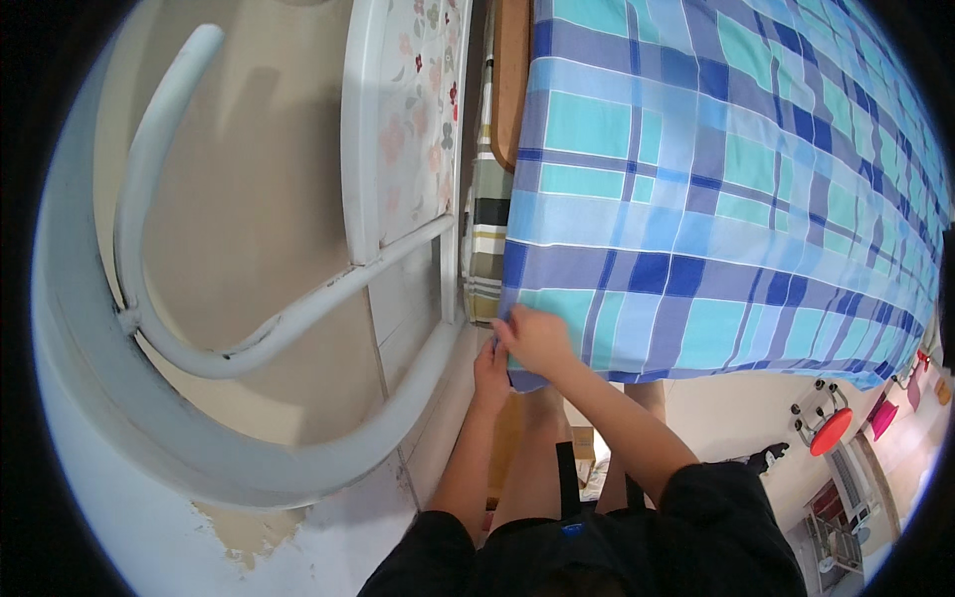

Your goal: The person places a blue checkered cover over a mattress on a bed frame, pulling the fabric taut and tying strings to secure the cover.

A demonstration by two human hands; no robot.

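Observation:
A blue, purple and turquoise plaid bed sheet (pixel 664 216) lies spread over a bed before me. At its near left corner, my right hand (pixel 536 342) pinches the edge of the fabric from above. My left hand (pixel 492 379) grips the same corner from the side, just below and left of the right hand, its fingertips partly hidden by the cloth. Along the left side, striped bedding (pixel 489 246) shows from under the sheet. A brown strip with a rounded corner (pixel 511 89) lies between this bedding and the sheet.
To the left stands a white metal bed frame (pixel 313 317) with a floral panel (pixel 418 112) close to the mattress. My bare legs (pixel 533 448) are against the bed's near edge. A red round stool (pixel 830 431) and a metal rack (pixel 832 533) stand on the right. A cardboard box (pixel 583 448) sits low behind my legs.

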